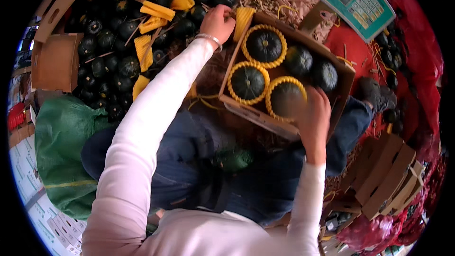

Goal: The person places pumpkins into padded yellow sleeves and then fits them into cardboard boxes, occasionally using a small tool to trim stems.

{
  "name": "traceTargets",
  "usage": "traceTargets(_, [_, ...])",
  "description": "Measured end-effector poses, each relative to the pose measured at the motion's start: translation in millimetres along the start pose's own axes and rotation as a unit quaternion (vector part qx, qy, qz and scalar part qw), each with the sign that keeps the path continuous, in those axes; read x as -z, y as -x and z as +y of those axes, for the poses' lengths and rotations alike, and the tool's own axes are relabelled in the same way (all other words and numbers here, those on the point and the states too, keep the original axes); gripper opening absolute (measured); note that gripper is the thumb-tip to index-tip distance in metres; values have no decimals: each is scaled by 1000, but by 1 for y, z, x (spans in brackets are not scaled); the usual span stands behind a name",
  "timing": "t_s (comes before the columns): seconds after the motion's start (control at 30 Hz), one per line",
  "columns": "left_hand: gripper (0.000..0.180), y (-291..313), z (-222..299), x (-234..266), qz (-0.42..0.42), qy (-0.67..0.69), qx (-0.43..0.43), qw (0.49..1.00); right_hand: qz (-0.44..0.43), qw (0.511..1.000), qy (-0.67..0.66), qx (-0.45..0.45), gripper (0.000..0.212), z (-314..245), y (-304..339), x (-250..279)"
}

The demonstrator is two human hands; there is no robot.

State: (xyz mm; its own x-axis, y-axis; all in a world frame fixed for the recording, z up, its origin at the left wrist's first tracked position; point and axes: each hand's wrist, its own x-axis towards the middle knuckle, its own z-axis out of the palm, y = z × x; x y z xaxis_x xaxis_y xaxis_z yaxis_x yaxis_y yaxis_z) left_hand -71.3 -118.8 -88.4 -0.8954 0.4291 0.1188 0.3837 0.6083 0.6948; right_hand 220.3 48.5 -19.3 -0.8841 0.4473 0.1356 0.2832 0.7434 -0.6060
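An open cardboard box (270, 123) holds several dark green kabocha squashes, three of them ringed by yellow foam nets. My right hand (315, 116) reaches into its near right part, against a netted kabocha squash (283, 96). Motion blurs its fingers, so I cannot tell whether they grip. Two bare kabocha squashes, one at the middle (298, 60) and one at the right (324, 76), lie beyond that hand. Past the box's far left corner, my left hand (219, 24) has its fingers curled beside a loose yellow foam net (243, 22). What those fingers hold, if anything, is hidden.
A heap of kabocha squashes (106, 59) spreads at the left, with loose yellow foam nets (143, 52) on it. A scale with a lit display (353, 2) stands at the far right. Flattened cartons (386, 175) are stacked at the right; a green sack (66, 156) lies left.
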Motion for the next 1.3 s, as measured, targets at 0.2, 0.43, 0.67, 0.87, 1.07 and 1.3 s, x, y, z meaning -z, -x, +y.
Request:
traceTargets(0.2, [76, -73, -67, -88, -153, -247, 193, 937, 6, 984, -96, -149, 18, 6, 49, 35])
traceTargets(0.43, [27, -55, -21, -2, -52, -6, -74, 996, 30, 982, -161, -98, 23, -2, 7, 20])
traceTargets(0.67, [46, 113, 92, 106, -342, 88, -107, 929, -13, 950, -301, 81, 61, -95, -33, -36])
traceTargets(0.87, [30, 196, 112, 110, -345, 284, 125, 886, -7, 957, -290, 7, 25, -100, 43, -12])
traceTargets(1.07, [53, 244, 131, 119, -314, 611, 213, 695, -226, 671, -697, -115, 49, -93, 87, 29])
traceTargets(1.3, [45, 240, 135, 106, -65, -6, -94, 993, 14, 901, -420, -112, 23, -58, 87, -15])
